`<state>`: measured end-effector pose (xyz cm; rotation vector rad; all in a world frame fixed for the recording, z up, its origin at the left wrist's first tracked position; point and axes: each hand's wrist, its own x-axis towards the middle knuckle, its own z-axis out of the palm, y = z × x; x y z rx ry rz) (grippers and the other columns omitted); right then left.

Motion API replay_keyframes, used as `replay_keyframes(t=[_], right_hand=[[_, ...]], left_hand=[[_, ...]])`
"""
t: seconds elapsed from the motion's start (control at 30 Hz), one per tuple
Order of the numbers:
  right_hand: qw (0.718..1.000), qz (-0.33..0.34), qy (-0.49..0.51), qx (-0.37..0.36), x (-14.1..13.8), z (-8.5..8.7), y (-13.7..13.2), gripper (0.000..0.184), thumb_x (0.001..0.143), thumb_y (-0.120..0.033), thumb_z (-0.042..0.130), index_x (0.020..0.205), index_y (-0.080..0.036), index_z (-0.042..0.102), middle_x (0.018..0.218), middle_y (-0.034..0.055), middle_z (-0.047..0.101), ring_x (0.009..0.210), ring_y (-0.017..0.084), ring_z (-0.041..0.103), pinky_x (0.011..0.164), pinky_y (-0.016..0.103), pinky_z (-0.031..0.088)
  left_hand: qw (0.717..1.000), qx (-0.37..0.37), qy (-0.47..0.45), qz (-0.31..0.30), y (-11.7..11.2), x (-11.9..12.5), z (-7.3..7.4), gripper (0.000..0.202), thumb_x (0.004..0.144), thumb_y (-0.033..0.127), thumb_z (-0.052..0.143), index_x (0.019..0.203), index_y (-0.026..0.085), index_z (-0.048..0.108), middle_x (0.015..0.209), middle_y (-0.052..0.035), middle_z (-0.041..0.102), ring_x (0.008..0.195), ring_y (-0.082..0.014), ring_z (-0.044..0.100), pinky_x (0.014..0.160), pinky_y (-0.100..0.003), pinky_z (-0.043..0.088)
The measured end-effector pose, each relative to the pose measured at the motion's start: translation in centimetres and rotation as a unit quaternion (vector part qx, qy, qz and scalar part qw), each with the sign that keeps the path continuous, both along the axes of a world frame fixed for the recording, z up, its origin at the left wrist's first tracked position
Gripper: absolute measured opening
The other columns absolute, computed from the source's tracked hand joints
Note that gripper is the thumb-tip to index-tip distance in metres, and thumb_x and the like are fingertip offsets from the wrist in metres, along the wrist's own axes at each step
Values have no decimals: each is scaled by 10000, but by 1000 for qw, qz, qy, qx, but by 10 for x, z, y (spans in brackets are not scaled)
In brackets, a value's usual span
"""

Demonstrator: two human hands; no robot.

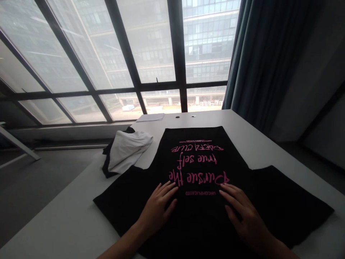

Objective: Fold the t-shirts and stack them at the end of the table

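A black T-shirt (205,223) with pink lettering lies spread flat, its sleeves out to both sides and its hem toward the window. The print appears upside down from where I look. My left hand (159,203) rests on the shirt to the left of the lettering, fingers stretched out. On the other side of the print, my right hand (241,210) lies on the fabric with its fingers extended. Neither hand grips anything. The shirt's collar end is not clearly visible at the bottom of the view.
The shirt lies on a white table (291,180). A crumpled white and black garment (128,149) sits at the table's left edge. Farther back are a flat pale sheet or folder (150,117) and two round table inserts. A dark blue curtain (253,64) hangs at the right of the windows.
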<state>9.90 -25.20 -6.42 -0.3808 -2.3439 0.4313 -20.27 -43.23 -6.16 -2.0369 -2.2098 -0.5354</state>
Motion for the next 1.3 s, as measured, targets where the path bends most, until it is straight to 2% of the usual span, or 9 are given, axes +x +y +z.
replay_keyframes(t=[0.3, 0.53, 0.63, 0.77, 0.83, 1.07, 1.3], right_hand=[[1000, 7, 10, -22, 3, 3, 4, 451, 962, -159, 516, 1395, -283, 552, 1396, 81, 576, 1339, 279, 498, 1092, 506, 480], [999, 22, 7, -36, 6, 5, 4, 444, 964, -149, 512, 1386, -284, 550, 1384, 81, 574, 1328, 271, 499, 1090, 501, 472], [999, 9, 14, -35, 7, 4, 11, 447, 965, -154, 511, 1390, -291, 543, 1375, 78, 577, 1320, 275, 504, 1091, 510, 464], [998, -30, 27, -39, 9, 1, 19, 458, 976, -170, 501, 1416, -295, 511, 1365, 86, 576, 1299, 278, 516, 1077, 526, 467], [998, -32, 21, -42, 10, 0, 19, 465, 980, -180, 499, 1430, -297, 496, 1382, 89, 564, 1306, 282, 509, 1077, 532, 465], [998, -39, 11, -44, 12, -5, 20, 430, 984, -223, 502, 1408, -293, 522, 1370, 88, 576, 1283, 289, 533, 1050, 517, 499], [999, -25, 15, -42, 17, -4, 23, 426, 962, -236, 524, 1379, -313, 566, 1338, 69, 616, 1243, 297, 585, 1000, 486, 559]], left_hand=[[999, 7, -23, 22, 6, -4, -4, 376, 992, 279, 513, 1353, 271, 618, 1403, -26, 615, 1335, -252, 540, 1158, -517, 419], [1000, 2, -18, 10, 3, -13, 2, 366, 1007, 305, 495, 1346, 262, 627, 1431, -28, 591, 1346, -239, 527, 1168, -471, 411], [1000, -1, -2, 28, 3, -17, 4, 418, 1018, 310, 477, 1426, 264, 553, 1502, -33, 521, 1423, -247, 435, 1202, -506, 339], [998, -58, 18, 22, 1, -16, 0, 549, 1012, 351, 504, 1545, 328, 375, 1614, -21, 349, 1505, -294, 274, 1204, -603, 256], [996, -79, 25, 19, -1, -14, -3, 575, 1017, 373, 499, 1564, 355, 323, 1636, -16, 298, 1517, -302, 236, 1202, -620, 232], [994, -98, 38, 28, -2, -13, -4, 578, 1030, 402, 469, 1577, 372, 283, 1646, -22, 270, 1513, -306, 246, 1196, -604, 251], [993, -94, 57, 30, 2, -10, -6, 601, 1022, 386, 475, 1585, 367, 266, 1635, -59, 303, 1497, -335, 279, 1165, -642, 278]])
